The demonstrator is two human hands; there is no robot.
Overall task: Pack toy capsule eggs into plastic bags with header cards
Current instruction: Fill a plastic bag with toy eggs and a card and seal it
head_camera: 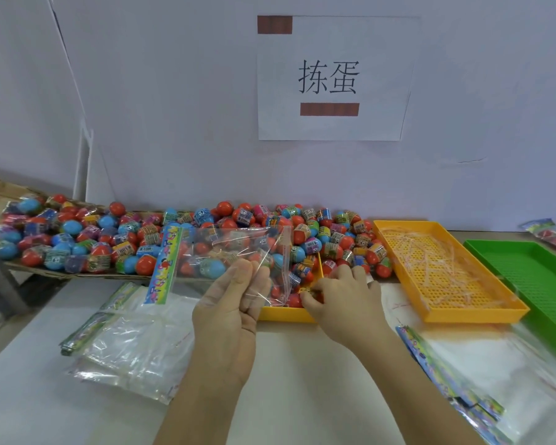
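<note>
Head view — left hand pinching bag, long axis sideways, header card leftward.

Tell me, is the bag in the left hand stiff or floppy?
Probably floppy: the bag creases and sags where the left hand pinches it. Its card edge looks stiffer and hangs straight. Likely light and a bit slippery, being thin, shiny film.

Thin, clear, glossy plastic film forms the bag your left fingers pinch, its header card shiny printed paper. Before you, capsule eggs gleam in smooth hard plastic on rough brown cardboard. The yellow tray and green tray are perforated plastic on a matt white desk.
</note>
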